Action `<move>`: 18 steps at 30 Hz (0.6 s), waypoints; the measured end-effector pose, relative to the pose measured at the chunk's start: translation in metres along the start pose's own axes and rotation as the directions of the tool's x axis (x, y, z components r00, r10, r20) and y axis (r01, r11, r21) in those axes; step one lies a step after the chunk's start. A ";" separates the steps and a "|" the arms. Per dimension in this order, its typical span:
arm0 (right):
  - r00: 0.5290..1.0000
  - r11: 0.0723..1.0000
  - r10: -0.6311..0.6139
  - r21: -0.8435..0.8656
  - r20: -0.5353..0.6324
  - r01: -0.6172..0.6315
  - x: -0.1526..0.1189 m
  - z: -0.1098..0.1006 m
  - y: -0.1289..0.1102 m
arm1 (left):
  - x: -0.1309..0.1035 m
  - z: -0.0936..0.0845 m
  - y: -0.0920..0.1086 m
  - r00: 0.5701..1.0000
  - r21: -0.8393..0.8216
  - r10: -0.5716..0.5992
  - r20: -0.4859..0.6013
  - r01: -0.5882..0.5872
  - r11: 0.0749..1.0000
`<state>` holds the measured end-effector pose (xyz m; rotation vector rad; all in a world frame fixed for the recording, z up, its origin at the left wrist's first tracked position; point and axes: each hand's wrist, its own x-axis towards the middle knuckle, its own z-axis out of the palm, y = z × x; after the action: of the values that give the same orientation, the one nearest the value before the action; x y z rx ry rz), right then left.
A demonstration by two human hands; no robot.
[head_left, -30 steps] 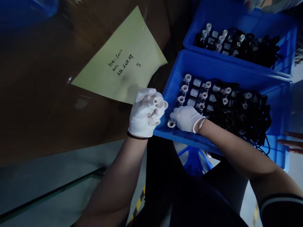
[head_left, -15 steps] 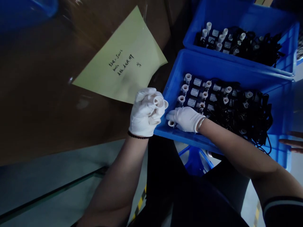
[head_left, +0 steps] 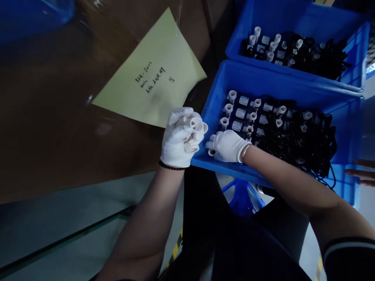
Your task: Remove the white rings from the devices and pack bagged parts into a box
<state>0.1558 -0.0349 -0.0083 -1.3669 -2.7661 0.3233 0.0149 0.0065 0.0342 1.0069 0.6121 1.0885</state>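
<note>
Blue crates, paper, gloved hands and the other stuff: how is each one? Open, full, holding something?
Near blue crate, open-topped, partly filled.
Far blue crate, open-topped, partly filled.
Black cables, bunched up in the near crate.
Yellow paper, unfolded, handwritten on.
Left hand, gloved, closed around white ring-shaped pieces.
Right hand, gloved, at a white fitting; grip unclear.

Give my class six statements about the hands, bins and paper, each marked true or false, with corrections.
1. The left hand holds a white ring-shaped piece. True.
2. The right hand is inside the nearer bin. True.
3. Both hands are bare. False: both are gloved.
4. The yellowish paper is blank. False: it bears dark handwriting.
5. The silver bracelet circles the right wrist. True.
6. The farther bin is red. False: it is blue.
</note>
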 end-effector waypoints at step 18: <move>0.998 0.995 -0.055 -0.080 0.040 0.058 0.014 0.000 -0.012 | -0.005 0.004 0.013 0.983 0.104 -0.135 -0.127 0.149 0.983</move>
<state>0.1378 -0.0308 -0.0061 -1.3091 -2.8725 0.2385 0.0106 0.0021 0.0473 0.9846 0.8386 1.0008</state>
